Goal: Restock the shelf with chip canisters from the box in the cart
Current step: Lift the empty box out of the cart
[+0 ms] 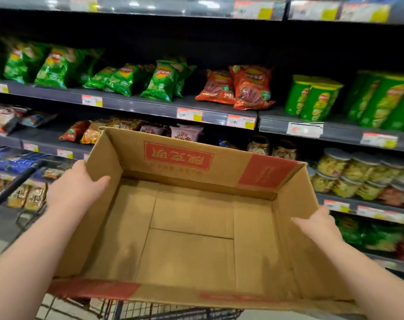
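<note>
An open cardboard box (191,218) with red print fills the middle of the view, and nothing lies inside it. My left hand (74,185) grips its left wall, thumb hooked over the rim. On the opposite wall my right hand (316,225) holds on the same way. Below the box shows the wire mesh of the cart (150,311). Green chip canisters (312,100) stand on the shelf (330,132) at the upper right, with taller green canisters (385,105) beside them.
Green chip bags (161,82) and red chip bags (245,88) line the same shelf to the left. Jars (348,172) fill the shelf below on the right. The cart's dark handle (14,183) runs at the left.
</note>
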`<state>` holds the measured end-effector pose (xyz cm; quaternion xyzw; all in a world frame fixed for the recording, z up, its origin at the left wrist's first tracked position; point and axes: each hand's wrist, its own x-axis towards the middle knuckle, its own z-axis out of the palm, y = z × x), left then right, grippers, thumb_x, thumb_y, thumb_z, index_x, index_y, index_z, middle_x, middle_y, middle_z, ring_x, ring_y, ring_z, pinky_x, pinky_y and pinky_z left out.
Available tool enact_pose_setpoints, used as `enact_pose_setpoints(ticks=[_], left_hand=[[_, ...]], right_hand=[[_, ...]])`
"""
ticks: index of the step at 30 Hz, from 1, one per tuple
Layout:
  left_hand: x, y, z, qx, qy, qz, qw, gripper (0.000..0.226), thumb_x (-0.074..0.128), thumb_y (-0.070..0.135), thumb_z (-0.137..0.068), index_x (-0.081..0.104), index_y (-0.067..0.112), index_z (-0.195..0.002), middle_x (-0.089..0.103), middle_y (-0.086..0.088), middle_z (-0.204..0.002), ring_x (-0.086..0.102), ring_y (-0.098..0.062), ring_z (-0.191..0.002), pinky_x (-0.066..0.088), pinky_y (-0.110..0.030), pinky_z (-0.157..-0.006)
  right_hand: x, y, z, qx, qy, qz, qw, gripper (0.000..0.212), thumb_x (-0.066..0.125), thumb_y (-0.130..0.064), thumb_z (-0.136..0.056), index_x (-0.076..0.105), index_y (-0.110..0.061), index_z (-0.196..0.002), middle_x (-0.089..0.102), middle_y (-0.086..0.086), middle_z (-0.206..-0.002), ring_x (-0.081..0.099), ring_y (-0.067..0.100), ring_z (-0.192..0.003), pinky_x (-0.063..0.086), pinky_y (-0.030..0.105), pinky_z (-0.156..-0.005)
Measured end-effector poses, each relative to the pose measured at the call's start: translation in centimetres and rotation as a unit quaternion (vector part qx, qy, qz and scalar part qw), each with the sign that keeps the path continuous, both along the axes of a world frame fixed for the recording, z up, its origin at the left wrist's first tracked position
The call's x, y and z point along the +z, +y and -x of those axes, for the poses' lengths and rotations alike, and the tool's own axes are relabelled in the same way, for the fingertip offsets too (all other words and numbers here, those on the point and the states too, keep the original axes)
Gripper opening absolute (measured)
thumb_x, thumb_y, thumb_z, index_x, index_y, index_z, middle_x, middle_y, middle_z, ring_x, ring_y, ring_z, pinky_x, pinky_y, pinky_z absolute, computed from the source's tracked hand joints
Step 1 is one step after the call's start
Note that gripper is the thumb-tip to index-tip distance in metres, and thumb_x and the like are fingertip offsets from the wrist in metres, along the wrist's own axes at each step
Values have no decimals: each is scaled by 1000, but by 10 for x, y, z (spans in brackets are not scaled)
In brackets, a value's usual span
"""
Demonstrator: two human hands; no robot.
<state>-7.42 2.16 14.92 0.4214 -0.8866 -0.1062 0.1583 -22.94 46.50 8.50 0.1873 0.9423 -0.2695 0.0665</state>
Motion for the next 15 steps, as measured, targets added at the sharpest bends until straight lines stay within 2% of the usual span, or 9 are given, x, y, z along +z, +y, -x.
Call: enact_pose_setpoints(ticks=[4, 10, 15], left_hand=[[-2, 53, 2, -49, 8, -13, 999, 55, 60, 49, -84, 46, 12, -123, 60, -21, -118, 58, -41, -107, 46, -45, -84], [-8, 144, 4, -158, 13, -10, 987, 56, 61, 51, -82, 48, 13, -121, 61, -21, -115, 60, -42, -103, 50, -47, -83], [-17, 239, 7, -255, 7, -14, 967, 55, 61, 49, -83, 48, 11, -121, 63, -21, -111, 61, -41, -101, 48, -43, -77]], right_hand=[[10, 65, -46, -61, 13, -5, 998, 73, 69, -38, -84, 29, -4, -135, 46, 21, -129, 55, 41, -108, 47, 44, -78], [17, 173, -137, -149, 12, 12, 989, 73, 70, -37, -82, 31, -4, -134, 45, 21, -132, 51, 41, -116, 42, 43, -84], [11, 264, -221, -241, 25, 27, 970, 73, 71, -34, -80, 32, -3, -133, 46, 22, -133, 49, 43, -118, 43, 48, -94]])
